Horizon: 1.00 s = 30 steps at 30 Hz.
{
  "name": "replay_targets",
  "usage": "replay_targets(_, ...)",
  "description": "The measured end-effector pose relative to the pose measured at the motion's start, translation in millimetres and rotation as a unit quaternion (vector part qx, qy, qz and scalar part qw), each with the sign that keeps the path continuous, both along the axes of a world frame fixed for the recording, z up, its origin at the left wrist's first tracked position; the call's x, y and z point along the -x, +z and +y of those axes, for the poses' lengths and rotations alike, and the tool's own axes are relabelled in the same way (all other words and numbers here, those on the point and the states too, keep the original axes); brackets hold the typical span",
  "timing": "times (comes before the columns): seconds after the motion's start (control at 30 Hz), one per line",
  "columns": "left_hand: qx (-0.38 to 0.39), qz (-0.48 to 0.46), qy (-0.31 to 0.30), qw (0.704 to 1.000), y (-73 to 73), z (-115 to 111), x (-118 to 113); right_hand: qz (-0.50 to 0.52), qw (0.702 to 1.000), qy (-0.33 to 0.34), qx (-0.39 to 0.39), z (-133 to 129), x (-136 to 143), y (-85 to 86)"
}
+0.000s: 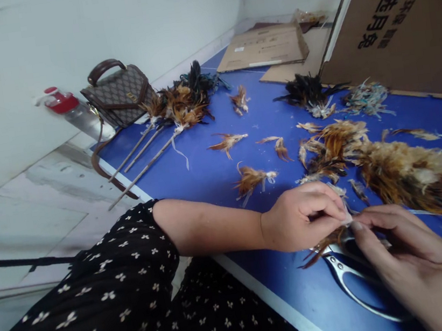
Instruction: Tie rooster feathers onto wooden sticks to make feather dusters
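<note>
My left hand (307,216) is closed in a pinch on a small bunch of feathers (328,241). Brown tips of that bunch stick out below my fingers. At its white end, the thumb and fingertips of my right hand (420,253) pinch together with those of my left. What the right fingertips grip looks like a whitish strip, mostly covered by the fingers. Metal scissors (348,281) lie on the blue table (202,176) just under both hands, their handles partly hidden by my right hand.
Loose feather piles (412,167) lie beyond my hands, with small tied bunches (251,179) left of them. Feather dusters on sticks (143,167), a handbag (120,94) and a water bottle (80,116) sit at the far left. Cardboard (402,27) stands at the right.
</note>
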<state>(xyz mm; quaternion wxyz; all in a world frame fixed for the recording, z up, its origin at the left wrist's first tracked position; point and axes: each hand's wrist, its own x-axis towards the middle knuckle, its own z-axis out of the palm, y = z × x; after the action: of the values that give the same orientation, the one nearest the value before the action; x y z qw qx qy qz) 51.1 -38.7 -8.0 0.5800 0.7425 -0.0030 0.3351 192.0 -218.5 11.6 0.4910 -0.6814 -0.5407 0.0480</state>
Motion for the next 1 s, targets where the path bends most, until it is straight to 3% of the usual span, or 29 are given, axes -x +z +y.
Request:
replay_targets(0.17, 0.014, -0.013, 0.05, 0.999, 0.9, -2.2, 1.8, -0.105, 0.993, -0.05, -0.021, -2.0, 2.4, 3.5)
replay_targets(0.33, 0.035, 0.006, 0.071, 0.997, 1.1, -1.2, 2.3, -0.119, 0.992, -0.045, 0.013, -3.8, -0.6, 3.6)
replay_targets(0.47, 0.078, 0.0, 0.017, 0.997, 2.4, 1.2, 2.5, -0.182, 0.983, -0.002, 0.022, -2.1, -9.0, -3.2)
replay_targets(0.6, 0.145, 0.005, -0.122, 0.982, 3.8, 2.4, 0.5, -0.303, 0.952, 0.016, 0.051, -1.7, -16.0, -9.4)
replay_targets(0.67, 0.184, 0.022, -0.162, 0.969, 3.1, 1.4, -1.2, -0.353, 0.933, 0.023, 0.062, -2.7, -17.0, -10.8)
replay_targets(0.8, 0.23, 0.078, -0.147, 0.959, 1.2, -0.5, -2.1, -0.405, 0.911, 0.012, 0.077, -5.4, -16.2, -12.3)
replay_targets(1.0, 0.191, 0.111, -0.119, 0.968, 1.8, 1.8, 2.5, -0.431, 0.899, -0.021, 0.079, -5.9, -12.2, -12.5)
